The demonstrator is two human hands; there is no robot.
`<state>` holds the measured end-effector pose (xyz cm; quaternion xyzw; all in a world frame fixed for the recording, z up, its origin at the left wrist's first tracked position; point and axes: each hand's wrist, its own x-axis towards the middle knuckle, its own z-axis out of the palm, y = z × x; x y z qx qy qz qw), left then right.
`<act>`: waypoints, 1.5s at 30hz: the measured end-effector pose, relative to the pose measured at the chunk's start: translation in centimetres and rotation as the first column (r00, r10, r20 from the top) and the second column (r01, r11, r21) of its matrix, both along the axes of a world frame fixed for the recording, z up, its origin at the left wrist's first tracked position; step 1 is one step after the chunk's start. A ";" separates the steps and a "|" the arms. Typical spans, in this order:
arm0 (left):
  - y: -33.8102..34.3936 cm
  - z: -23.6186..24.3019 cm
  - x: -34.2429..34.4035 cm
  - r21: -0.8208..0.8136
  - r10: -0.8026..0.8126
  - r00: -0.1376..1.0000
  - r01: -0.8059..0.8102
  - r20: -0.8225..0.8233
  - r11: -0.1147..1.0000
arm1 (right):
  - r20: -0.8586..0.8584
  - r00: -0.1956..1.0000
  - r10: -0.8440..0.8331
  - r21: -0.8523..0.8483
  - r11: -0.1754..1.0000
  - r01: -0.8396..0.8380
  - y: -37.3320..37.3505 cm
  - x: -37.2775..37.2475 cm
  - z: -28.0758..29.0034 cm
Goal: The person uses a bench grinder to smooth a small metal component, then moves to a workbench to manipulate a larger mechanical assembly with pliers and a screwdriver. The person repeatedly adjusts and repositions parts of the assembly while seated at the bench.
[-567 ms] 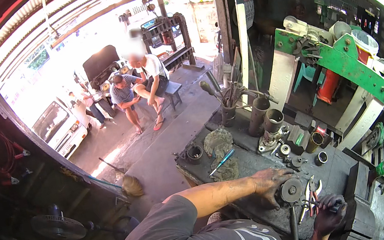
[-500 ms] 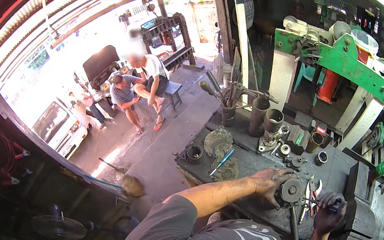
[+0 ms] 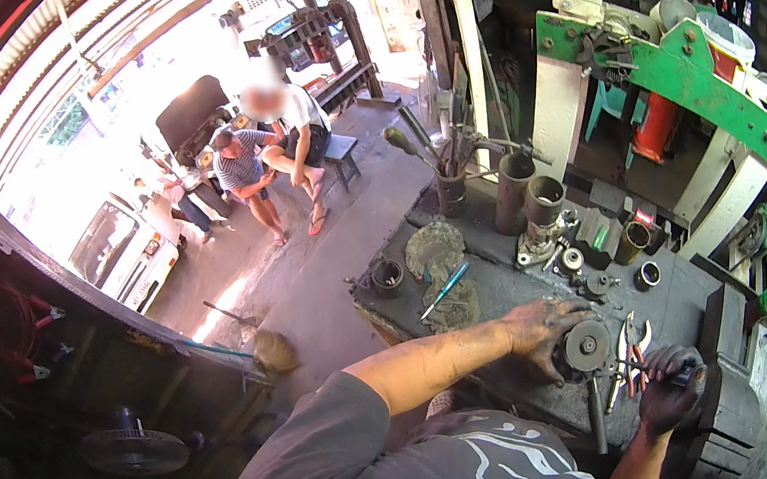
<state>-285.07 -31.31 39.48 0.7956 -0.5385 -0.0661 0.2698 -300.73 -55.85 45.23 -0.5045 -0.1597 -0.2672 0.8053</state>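
A round, grey metal part with a disc-shaped face sits near the bench's front edge. My left hand is curled round its far left side and grips it. In my blackened right hand, to the right of it, is a dark-handled screwdriver. Its thin shaft points left to the part's side; whether the tip touches cannot be made out. Pliers with red handles lie between the part and my right hand, partly hidden by it. A metal bar extends below the part toward me.
On the bench are a rag with a blue screwdriver on it, a small can, a tool holder, metal cylinders and small parts. A green-and-white press frame stands beyond. Two people sit outside.
The view has shifted slightly, so the bench and my hands appear a little farther right. My left hand still holds the round part and my right hand the screwdriver.
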 end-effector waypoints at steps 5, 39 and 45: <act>0.0 0.5 0.0 0.015 0.001 1.000 -0.001 -0.012 1.000 | -0.010 0.999 -0.043 0.017 0.999 0.043 0.1 -0.1 0.0; -0.9 0.5 0.6 0.081 0.010 1.000 -0.009 -0.008 0.997 | -0.128 0.991 -0.037 0.049 0.998 0.044 0.8 1.4 -0.1; -0.5 -0.7 0.9 0.021 -0.004 0.999 0.003 0.034 1.000 | -0.166 0.985 0.042 0.084 0.996 -0.029 -0.5 0.6 -4.2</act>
